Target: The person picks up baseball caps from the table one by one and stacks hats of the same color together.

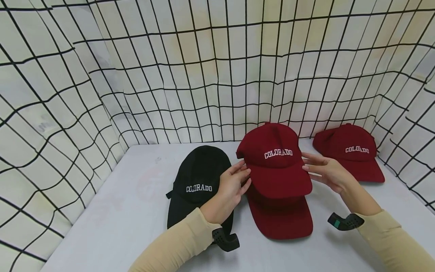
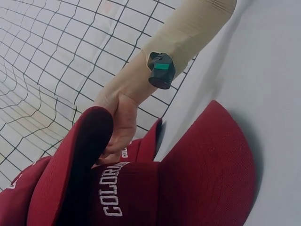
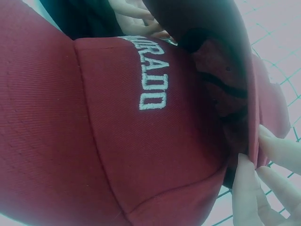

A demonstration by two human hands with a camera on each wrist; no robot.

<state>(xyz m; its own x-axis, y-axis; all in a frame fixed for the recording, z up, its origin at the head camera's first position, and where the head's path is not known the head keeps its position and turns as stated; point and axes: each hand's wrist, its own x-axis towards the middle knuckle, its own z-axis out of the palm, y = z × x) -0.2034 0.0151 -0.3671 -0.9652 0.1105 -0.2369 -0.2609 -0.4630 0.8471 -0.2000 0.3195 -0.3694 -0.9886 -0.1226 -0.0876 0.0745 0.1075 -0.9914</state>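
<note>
Both hands hold an upper red baseball cap with white COLORADO lettering by its two sides. My left hand has its fingers at the cap's left edge, and my right hand pinches the right edge; the right wrist view shows those fingertips on the rim. Beneath sits a lower red baseball cap, its crown mostly hidden in the head view. In the left wrist view the raised brim of the upper cap stands apart from the lower cap's brim.
A black COLORADO cap lies to the left, partly behind my left forearm. Another red cap rests at the back right. Black netting over pale walls encloses the white table surface at the back and sides.
</note>
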